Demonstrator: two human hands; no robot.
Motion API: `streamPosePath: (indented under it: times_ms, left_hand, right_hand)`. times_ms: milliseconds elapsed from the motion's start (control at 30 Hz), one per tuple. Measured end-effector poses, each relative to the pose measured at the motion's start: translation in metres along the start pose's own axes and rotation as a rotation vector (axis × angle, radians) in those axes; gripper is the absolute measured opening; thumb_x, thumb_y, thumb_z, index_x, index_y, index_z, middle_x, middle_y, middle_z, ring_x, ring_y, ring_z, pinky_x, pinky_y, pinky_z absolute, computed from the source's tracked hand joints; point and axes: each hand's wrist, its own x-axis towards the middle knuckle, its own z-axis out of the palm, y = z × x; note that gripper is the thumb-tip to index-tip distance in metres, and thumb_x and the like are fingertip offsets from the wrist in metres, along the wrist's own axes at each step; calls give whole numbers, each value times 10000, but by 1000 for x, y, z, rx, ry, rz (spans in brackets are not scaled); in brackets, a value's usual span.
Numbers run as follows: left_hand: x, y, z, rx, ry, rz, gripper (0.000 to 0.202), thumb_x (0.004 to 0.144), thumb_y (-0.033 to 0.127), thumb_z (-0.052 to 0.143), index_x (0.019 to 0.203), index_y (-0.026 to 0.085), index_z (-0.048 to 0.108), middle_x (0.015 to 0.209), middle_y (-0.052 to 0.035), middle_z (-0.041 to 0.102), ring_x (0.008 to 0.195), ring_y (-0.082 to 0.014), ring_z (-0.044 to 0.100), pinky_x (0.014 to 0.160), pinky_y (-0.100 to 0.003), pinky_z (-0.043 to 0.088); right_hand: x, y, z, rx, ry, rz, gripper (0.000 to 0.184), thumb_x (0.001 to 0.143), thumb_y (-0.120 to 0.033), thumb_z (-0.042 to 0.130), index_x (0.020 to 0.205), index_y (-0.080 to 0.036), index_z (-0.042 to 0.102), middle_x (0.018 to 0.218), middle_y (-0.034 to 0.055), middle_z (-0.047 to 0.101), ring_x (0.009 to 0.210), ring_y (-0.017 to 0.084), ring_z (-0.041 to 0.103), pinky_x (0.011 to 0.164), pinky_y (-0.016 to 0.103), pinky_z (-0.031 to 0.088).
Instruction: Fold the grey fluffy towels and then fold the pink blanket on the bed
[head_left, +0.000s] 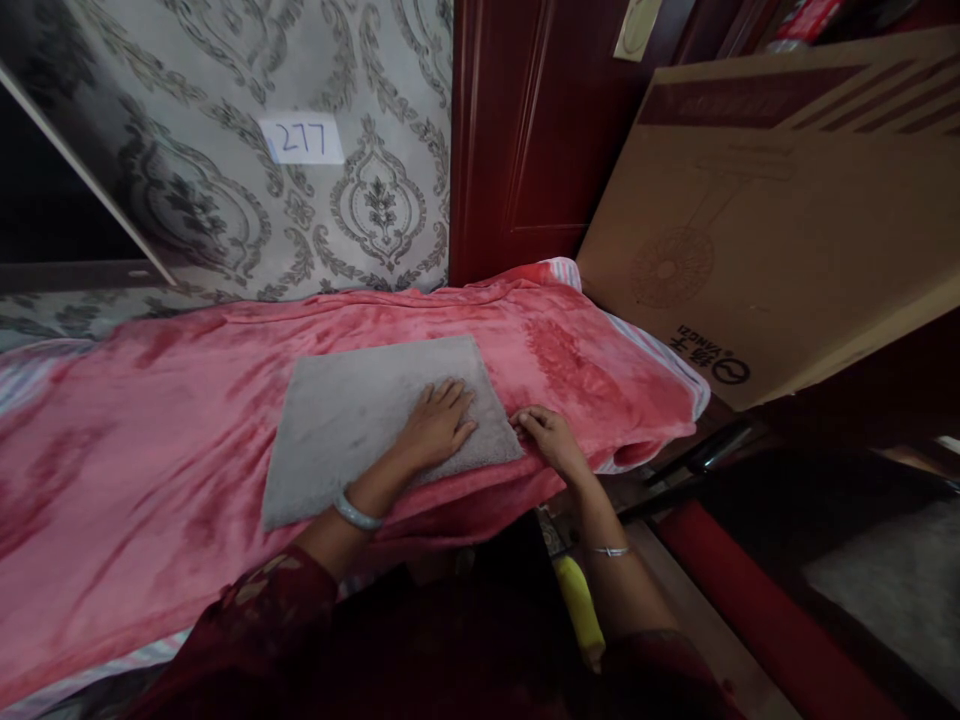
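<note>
A grey plush cloth (341, 410), roughly rectangular, lies spread flat over a pink fleece blanket (172, 400). My left hand (437, 422) rests palm down on the right half of the cloth, its fingers spread. Just beyond the cloth's right edge is my right hand (551, 440), with thumb and forefinger pinched together low over the blanket. Whatever sits between those fingertips, if anything, is too small to make out.
A large cardboard box (780, 220) leans at the right, near a dark red door (525, 130). A dark screen (60, 190) stands at the left by patterned wallpaper. A paper label (304, 138) reads 277. Below my right forearm is a yellow object (577, 605).
</note>
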Motion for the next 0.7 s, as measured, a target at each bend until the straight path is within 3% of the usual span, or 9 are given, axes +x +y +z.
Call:
streamPosePath:
  times_ms: [100,200,500,700]
  left_hand:
    - [0,-1,1,-7,15,8,584,1018,455,383,1532,182,435,1635,-125,365,1540,-287,268,1262,-530,208]
    - [1,-1,2,-12,21,3,579,1016,448,388,1531,187,434,1638,-120,362,1539,-284,270,1265,-533,197]
    - [1,-2,2,-17,19,8,585,1013,451,389,1531,184,435,1635,-128,364,1534,-293,279,1262,-538,204]
    - [0,-3,5,-21,37,14,573,1010,451,402,1525,204,446,1631,-115,377,1529,-290,291,1264,-524,201]
  right_hand:
    - [-8,1,-5,-133,5,-97,369,793,-574,601,770,-218,696,814,61,682,730,194,602,704,340,490]
    - [-13,1,-7,-170,9,-132,350,782,-551,614,734,-216,704,783,57,686,761,206,609,746,348,479]
    - [-14,2,1,19,44,23,357,671,-564,726,669,-213,658,636,-7,580,633,156,507,628,295,423]
    - [-17,-3,-1,126,61,76,386,642,-584,753,703,-212,672,712,21,668,698,179,575,703,315,477]
